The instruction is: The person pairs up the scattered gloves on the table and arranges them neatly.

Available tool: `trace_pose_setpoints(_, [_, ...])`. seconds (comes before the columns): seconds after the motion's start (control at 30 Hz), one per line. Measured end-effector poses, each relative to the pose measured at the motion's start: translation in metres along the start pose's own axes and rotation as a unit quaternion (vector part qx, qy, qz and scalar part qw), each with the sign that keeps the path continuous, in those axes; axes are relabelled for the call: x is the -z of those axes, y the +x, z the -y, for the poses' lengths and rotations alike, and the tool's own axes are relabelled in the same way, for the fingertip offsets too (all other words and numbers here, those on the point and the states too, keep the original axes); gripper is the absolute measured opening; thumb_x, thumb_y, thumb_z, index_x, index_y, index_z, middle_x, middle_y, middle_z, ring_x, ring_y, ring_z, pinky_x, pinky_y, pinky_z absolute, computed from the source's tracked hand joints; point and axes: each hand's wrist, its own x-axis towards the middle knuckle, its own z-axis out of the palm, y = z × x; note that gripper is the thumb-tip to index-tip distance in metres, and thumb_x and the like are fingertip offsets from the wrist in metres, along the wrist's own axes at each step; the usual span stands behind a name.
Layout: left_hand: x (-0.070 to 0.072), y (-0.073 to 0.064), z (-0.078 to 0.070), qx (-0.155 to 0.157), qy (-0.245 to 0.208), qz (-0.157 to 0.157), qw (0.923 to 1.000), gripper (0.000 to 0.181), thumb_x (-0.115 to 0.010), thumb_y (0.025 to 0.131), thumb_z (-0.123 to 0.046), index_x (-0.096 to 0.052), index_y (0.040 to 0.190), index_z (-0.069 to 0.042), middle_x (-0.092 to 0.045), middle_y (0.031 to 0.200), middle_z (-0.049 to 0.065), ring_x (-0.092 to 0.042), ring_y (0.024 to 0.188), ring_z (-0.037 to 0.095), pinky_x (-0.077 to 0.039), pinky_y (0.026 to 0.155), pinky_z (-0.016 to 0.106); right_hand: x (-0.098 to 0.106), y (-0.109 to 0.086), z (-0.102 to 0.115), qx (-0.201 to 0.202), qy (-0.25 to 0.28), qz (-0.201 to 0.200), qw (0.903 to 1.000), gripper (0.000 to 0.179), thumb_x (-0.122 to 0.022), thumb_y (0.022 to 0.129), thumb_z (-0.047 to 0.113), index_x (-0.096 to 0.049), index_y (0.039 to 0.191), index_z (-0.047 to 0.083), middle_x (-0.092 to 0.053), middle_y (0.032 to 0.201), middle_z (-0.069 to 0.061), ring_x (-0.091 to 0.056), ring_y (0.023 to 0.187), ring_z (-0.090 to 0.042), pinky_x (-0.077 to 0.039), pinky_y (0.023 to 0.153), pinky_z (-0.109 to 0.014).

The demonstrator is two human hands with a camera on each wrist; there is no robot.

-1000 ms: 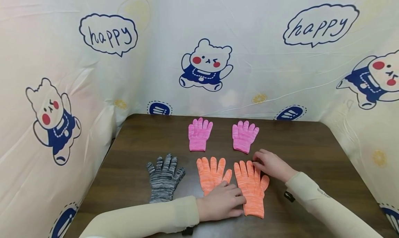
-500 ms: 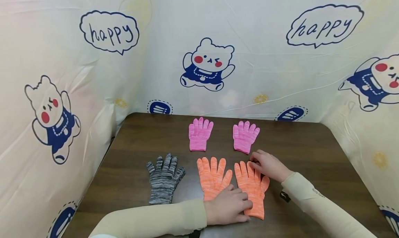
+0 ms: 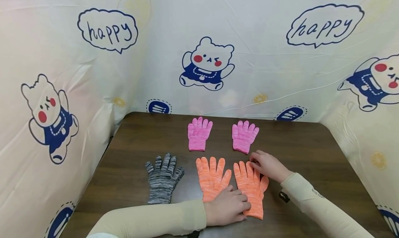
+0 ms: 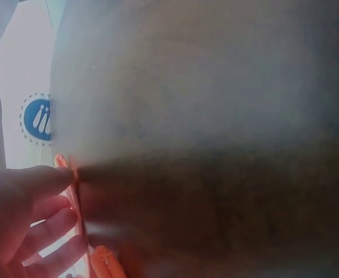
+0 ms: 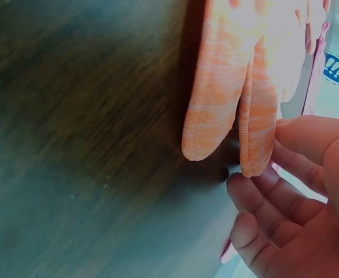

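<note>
Two orange knit gloves lie flat side by side in the head view, the left orange glove [image 3: 210,181] and the right orange glove [image 3: 253,191]. My left hand [image 3: 229,206] rests across the lower part of the left one, its fingertips touching the right one near the cuff. In the left wrist view, the fingers [image 4: 56,229] look relaxed and spread along the glove's edge. My right hand [image 3: 268,165] is at the top of the right orange glove. The right wrist view shows its thumb [image 5: 308,136] and index finger pinching a glove fingertip [image 5: 257,139].
A grey-black striped glove [image 3: 162,182] lies on the left, partly behind the left sleeve [image 3: 149,217]. Two pink gloves, one left [image 3: 199,136] and one right [image 3: 244,136], lie farther back on the brown wooden table [image 3: 296,141]. A printed white curtain [image 3: 265,65] surrounds the table.
Over the last second my left hand has slid slightly right and toward me, onto the right orange glove's cuff area. My right hand has shifted slightly left. The gloves have barely moved.
</note>
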Motion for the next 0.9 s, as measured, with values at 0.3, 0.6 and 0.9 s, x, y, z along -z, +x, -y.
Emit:
trace_pose_setpoints(0.3, [0.0008, -0.0002, -0.0008, -0.011, 0.006, -0.011, 0.9999, 0.008, -0.067, 0.102, -0.039, -0.073, 0.103, -0.034, -0.063, 0.094, -0.019, -0.053, 0.084, -0.001, -0.029, 0.073, 0.020, -0.0002, 0.0014, -0.0044, 0.008, 0.014, -0.006, 0.9999, 0.008, -0.076, 0.095, 0.017, -0.069, 0.098, 0.015, -0.059, 0.088, 0.003, -0.054, 0.076, -0.013, -0.055, 0.071, -0.030])
trace_pose_setpoints(0.6, [-0.0020, -0.0014, -0.0009, -0.015, 0.018, -0.023, 0.9995, 0.011, -0.064, 0.104, -0.037, -0.073, 0.101, -0.034, -0.063, 0.094, -0.018, -0.053, 0.082, 0.000, -0.027, 0.072, 0.019, 0.0034, 0.0021, -0.0047, 0.003, 0.049, 0.002, 0.9988, 0.007, -0.075, 0.096, 0.013, -0.069, 0.099, 0.014, -0.060, 0.087, 0.003, -0.055, 0.077, -0.013, -0.055, 0.070, -0.027])
trace_pose_setpoints(0.9, [-0.0054, -0.0035, -0.0020, -0.020, 0.026, -0.046, 0.9984, 0.012, -0.062, 0.105, -0.034, -0.074, 0.101, -0.033, -0.063, 0.091, -0.017, -0.053, 0.081, -0.001, -0.026, 0.071, 0.019, 0.0081, 0.0011, -0.0025, 0.013, 0.042, -0.010, 0.9990, 0.007, -0.075, 0.096, 0.012, -0.068, 0.097, 0.014, -0.058, 0.085, 0.003, -0.054, 0.076, -0.012, -0.054, 0.069, -0.026])
